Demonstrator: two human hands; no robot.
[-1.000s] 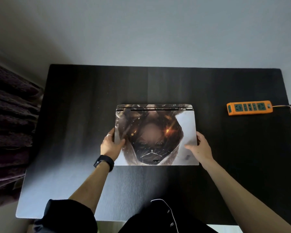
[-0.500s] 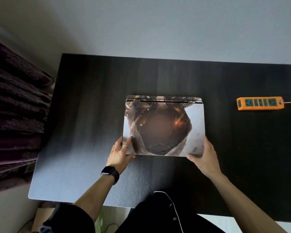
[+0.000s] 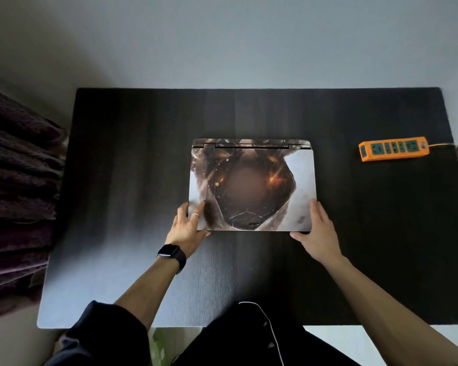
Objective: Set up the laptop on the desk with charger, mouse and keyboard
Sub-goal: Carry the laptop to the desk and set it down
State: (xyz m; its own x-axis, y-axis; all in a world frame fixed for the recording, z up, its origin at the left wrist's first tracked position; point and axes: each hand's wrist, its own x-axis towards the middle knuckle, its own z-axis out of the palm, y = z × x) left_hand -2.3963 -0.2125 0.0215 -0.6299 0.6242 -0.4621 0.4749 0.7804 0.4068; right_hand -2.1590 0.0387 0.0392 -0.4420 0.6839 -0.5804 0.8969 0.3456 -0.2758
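The left hand lies with straight fingers on the near left corner of the closed laptop, its thumb along the front edge. The right hand flanks the near right corner, fingers straight along the side. Neither curls round anything. The laptop lies flat at the middle of the desk, hinge away. To open it well, one hand should probably steady the base while the other lifts the lid mid-edge. Farther right, well apart, sits an orange power strip. Nothing blocks the lid. Charger, mouse and keyboard are not in view.
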